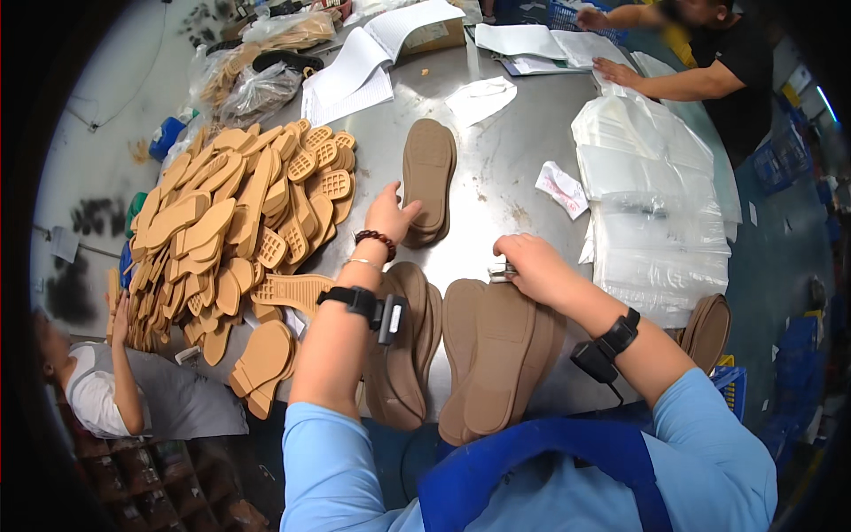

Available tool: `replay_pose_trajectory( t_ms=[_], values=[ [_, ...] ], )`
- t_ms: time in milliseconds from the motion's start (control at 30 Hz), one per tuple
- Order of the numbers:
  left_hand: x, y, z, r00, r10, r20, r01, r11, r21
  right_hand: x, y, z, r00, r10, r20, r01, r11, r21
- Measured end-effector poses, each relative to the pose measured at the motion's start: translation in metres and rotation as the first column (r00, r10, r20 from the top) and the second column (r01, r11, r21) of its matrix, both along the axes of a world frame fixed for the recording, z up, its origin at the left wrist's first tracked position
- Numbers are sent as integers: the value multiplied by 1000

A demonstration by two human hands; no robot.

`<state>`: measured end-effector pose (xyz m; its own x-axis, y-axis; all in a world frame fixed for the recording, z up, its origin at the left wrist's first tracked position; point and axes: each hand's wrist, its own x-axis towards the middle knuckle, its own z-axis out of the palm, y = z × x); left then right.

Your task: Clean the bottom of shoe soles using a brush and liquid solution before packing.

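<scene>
A small stack of brown shoe soles (429,177) lies lengthwise on the metal table in front of me. At its left edge is my left hand (388,213), thumb and fingers apart; whether the thumb touches the soles I cannot tell. My right hand (532,264) is closed on a small silvery metal tool (502,273), mostly hidden under the fingers. Just below that hand, a larger pile of brown soles (498,350) reaches the near table edge. More brown soles (406,355) stand tilted beside my left forearm, partly covered by it.
A big heap of tan soles (213,213) covers the table's left side. Clear plastic bags (651,195) lie flat at right, and an open notebook (363,66) is at the back. One person (709,80) works at far right, another (106,381) at left.
</scene>
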<state>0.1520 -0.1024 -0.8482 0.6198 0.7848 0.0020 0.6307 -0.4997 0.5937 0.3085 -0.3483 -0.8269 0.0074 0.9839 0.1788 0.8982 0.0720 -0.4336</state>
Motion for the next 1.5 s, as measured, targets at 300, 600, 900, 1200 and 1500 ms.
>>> replay_pose_trajectory(
  t_ms=[300,600,900,1200,1500],
  values=[
    [33,20,-20,998,45,-43,-59,894,-444,37,-38,28,768,-418,-485,312,906,-286],
    [50,-31,-4,978,141,-152,-138,990,29,46,-22,29,664,-406,-628,335,912,-236],
    [56,-15,-29,948,271,-168,-255,961,109,32,-16,43,695,-342,-632,315,936,-161],
    [36,-51,3,540,440,717,633,348,-691,48,-30,69,538,-288,-792,469,883,-2],
    [2,-171,93,409,477,778,774,270,-573,0,-21,102,899,-176,-401,359,818,448]
  ],
)
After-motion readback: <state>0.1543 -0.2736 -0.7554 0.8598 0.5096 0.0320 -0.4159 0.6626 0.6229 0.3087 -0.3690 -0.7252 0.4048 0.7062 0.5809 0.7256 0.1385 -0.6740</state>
